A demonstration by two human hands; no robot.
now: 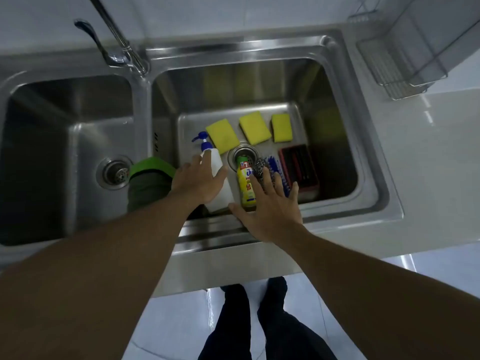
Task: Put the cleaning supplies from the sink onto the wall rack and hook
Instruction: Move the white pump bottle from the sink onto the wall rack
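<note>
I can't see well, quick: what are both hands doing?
Left hand: gripping the white pump bottle.
Right hand: open, fingers spread, holding nothing.

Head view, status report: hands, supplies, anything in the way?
Left hand on white pump bottle, grip unclear. Right hand open, spread over yellow bottle and steel scourer. Both bottles in right basin; nothing blocks wall rack.

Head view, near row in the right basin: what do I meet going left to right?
Pump bottle → yellow bottle → steel scourer → blue brush → red box.
</note>
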